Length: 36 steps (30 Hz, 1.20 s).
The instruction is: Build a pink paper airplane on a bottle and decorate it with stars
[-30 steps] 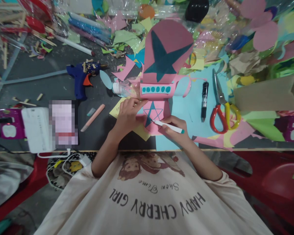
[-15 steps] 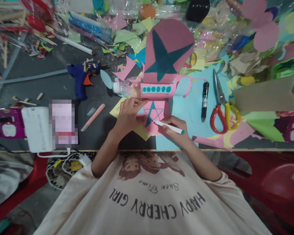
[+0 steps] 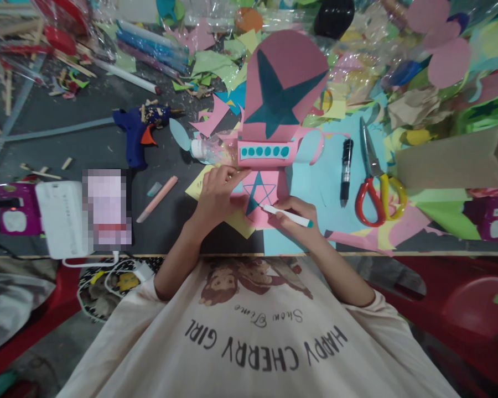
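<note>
My right hand (image 3: 301,221) grips a white marker (image 3: 289,215) with a teal end cap, its tip on a small pink paper panel (image 3: 281,182). A star outline (image 3: 256,194) is drawn there, partly filled in teal. My left hand (image 3: 219,190) lies on the panel's left side, fingers stretched toward its top edge. Beyond it, a pink band carries a pale strip (image 3: 265,151) with a row of teal dots. A larger rounded pink paper (image 3: 290,66) with a dark teal star rises behind. A clear plastic bottle (image 3: 207,149) with a white cap lies at the band's left.
Left of my hands are a blue glue gun (image 3: 135,135), a pink marker (image 3: 157,199) and a white charging device (image 3: 62,218). On the right lie a black pen (image 3: 347,171), scissors (image 3: 371,188) and a brown paper block (image 3: 452,157). Paper scraps (image 3: 216,63) cover the back.
The marker tip has shifted very slightly on the star, and a little more teal may show near it. Both hands otherwise keep their places.
</note>
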Motion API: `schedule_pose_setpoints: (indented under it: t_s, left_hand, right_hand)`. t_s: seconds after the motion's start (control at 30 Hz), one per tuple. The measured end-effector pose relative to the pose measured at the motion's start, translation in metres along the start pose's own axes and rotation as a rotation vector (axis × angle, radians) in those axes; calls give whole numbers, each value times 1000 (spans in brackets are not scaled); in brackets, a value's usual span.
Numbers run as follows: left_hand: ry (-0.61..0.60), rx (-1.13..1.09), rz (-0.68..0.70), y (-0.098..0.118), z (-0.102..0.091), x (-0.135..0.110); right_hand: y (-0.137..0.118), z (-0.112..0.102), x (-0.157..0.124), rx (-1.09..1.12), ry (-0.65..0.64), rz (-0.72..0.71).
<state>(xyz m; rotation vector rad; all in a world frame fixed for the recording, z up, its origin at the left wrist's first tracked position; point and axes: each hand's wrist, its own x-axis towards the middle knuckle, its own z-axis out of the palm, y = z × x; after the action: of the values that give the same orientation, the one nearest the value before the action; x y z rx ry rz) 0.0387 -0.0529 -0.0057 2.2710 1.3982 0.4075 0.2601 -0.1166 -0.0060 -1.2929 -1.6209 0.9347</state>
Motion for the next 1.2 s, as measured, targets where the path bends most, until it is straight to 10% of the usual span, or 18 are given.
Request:
schedule_pose_setpoints:
  t_s: [0.8,1.2]
  left_hand:
    - [50,18,41,-2,5,-1]
    - [49,21,64,-3,4,-1]
  right_hand:
    - [-1,2,3,11,-223,-269]
    - [-7,0,5,30,-281,-180]
